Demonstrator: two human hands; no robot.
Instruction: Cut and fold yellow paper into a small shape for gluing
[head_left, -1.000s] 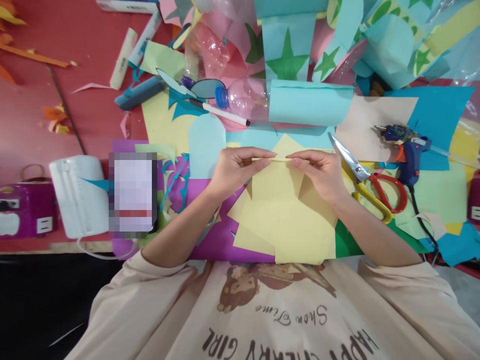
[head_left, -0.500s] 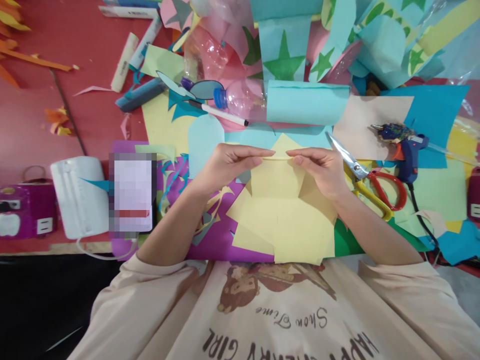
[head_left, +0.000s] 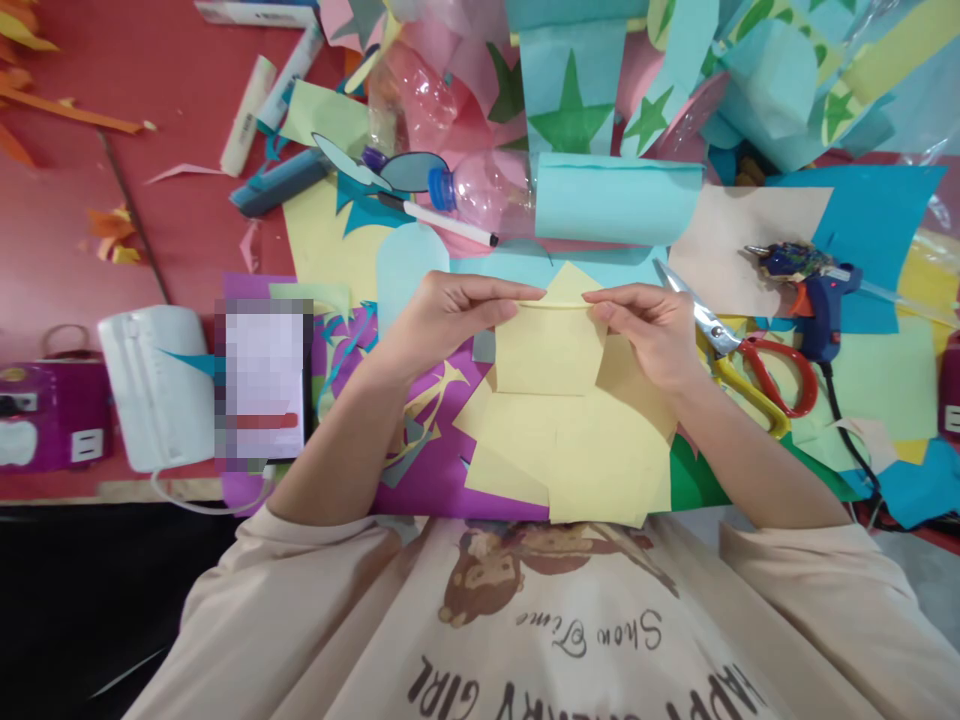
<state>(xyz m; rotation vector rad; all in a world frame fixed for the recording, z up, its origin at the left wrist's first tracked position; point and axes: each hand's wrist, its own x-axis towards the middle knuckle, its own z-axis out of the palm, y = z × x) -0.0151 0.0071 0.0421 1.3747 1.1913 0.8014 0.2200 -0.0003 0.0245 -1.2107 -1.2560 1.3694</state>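
A small yellow sheet of paper (head_left: 550, 350) hangs between my hands, its far edge folded or curled into a narrow strip. My left hand (head_left: 469, 315) pinches the left end of that edge between thumb and fingers. At the right end, my right hand (head_left: 646, 325) pinches it the same way. Below the held sheet lie larger overlapping pieces of yellow paper (head_left: 611, 450). Scissors (head_left: 739, 355) with red and yellow handles lie just right of my right hand.
A plastic bottle (head_left: 487, 190) partly wrapped in light blue paper lies beyond my hands, near a marker (head_left: 450, 222). To the right rests a blue glue gun (head_left: 821, 300) with its cord. On the left are a phone (head_left: 264, 380) and a white case (head_left: 159, 390).
The held yellow sheet has tilted, so more of its face and its near edge show. My hands have moved slightly apart, both still pinching its far edge.
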